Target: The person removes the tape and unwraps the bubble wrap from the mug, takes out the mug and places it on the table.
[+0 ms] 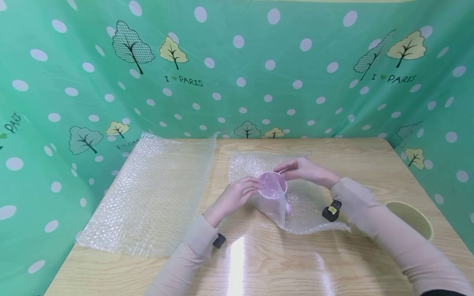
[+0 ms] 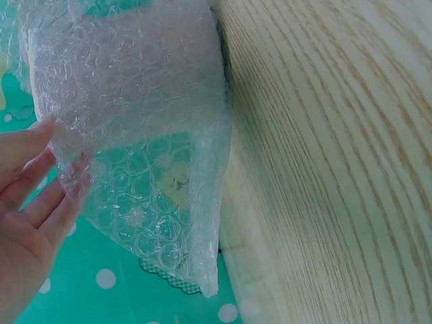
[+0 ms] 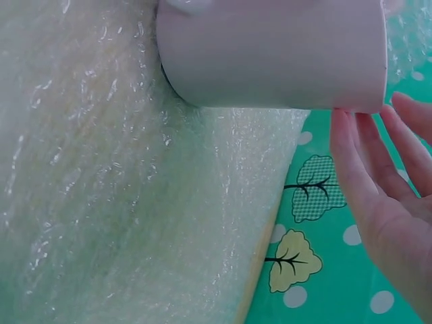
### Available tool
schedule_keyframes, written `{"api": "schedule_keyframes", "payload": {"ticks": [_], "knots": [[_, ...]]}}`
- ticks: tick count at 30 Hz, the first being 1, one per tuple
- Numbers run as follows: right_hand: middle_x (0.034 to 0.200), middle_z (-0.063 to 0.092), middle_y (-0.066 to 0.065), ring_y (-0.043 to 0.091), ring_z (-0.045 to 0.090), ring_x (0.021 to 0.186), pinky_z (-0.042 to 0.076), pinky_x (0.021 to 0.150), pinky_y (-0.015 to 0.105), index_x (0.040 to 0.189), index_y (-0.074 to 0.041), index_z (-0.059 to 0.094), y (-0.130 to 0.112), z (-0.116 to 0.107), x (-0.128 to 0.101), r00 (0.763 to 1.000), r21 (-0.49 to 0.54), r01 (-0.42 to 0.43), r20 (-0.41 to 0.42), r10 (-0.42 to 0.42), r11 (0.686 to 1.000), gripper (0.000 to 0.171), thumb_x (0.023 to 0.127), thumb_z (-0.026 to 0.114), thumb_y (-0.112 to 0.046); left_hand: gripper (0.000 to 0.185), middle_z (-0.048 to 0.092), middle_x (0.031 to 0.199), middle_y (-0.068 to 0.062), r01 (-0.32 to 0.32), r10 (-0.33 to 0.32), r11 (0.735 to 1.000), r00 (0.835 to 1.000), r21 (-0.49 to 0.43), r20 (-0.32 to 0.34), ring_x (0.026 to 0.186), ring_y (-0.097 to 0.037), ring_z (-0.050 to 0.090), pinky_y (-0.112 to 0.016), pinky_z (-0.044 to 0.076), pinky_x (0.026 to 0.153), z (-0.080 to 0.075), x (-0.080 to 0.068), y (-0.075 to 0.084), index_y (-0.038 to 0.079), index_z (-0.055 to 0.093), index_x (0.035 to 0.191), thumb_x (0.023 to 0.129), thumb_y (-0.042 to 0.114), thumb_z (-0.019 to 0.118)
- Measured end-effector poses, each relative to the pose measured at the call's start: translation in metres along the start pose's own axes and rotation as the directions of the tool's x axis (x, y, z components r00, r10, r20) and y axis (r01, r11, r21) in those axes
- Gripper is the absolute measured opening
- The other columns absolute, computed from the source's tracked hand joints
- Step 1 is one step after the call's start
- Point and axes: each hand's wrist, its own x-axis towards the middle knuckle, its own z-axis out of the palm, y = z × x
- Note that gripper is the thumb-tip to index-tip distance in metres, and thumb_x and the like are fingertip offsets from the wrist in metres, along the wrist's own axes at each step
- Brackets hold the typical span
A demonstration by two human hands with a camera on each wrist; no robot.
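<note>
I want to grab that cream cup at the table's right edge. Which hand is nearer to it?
Right. The right hand rests at the pink mug, on the side toward the cream cup; the left hand is beyond the mug.

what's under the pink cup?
The pink plastic cup stands on a small clear bubble wrap sheet, one flap drawn up its side, on the pale wooden table. The cup's base contact is hidden.
</note>
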Motion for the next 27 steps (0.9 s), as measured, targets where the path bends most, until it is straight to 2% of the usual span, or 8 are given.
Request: {"api": "schedule_keyframes", "payload": {"ticks": [7,17,22,27], "knots": [[0.117,0.056,0.015,0.028,0.052,0.108,0.042,0.092,0.042,0.117,-0.002,0.055,0.0036,0.0013,0.0028,0.999,-0.005,0.028,-0.027,-0.028,1.0,0.038,0.082,0.061,-0.016,0.017,0.06,0.11,-0.007,0.02,-0.02,1.0,1.0,0.002,0.01,0.107,-0.019,0.054,-0.023,0.039,0.095,-0.0007,0.0007,0.0003,0.002,0.064,0.098,0.081,0.002,0.059],[0.119,0.054,0.015,0.031,0.049,0.112,0.035,0.096,0.051,0.117,-0.002,0.055,0.0014,0.0026,0.0014,0.999,-0.012,0.01,-0.037,-0.01,1.0,0.039,0.081,0.062,-0.015,0.018,0.062,0.108,-0.01,0.057,-0.054,0.992,0.998,-0.113,0.027,0.098,-0.02,0.058,-0.021,0.046,0.087,-0.0027,0.0044,-0.0053,0.001,0.064,0.097,0.079,0.002,0.061],[0.119,0.055,0.015,0.031,0.049,0.112,0.033,0.096,0.053,0.117,-0.003,0.055,0.0025,0.0023,0.0014,0.999,-0.006,0.005,-0.034,-0.005,1.0,0.04,0.081,0.062,-0.017,0.018,0.062,0.106,-0.01,0.062,-0.063,0.987,0.998,-0.147,-0.002,0.092,-0.02,0.06,-0.019,0.048,0.082,-0.0035,0.0056,-0.0063,0.001,0.065,0.095,0.077,0.003,0.064],[0.117,0.056,0.014,0.03,0.05,0.11,0.035,0.096,0.05,0.117,-0.002,0.055,0.0015,0.0024,0.001,0.999,0.002,0.003,-0.035,-0.003,1.0,0.039,0.081,0.062,-0.017,0.021,0.062,0.103,-0.012,0.051,-0.061,0.984,0.997,-0.17,-0.056,0.083,-0.02,0.062,-0.018,0.049,0.077,-0.0037,0.0063,-0.007,-0.002,0.064,0.095,0.074,0.002,0.067]]}}
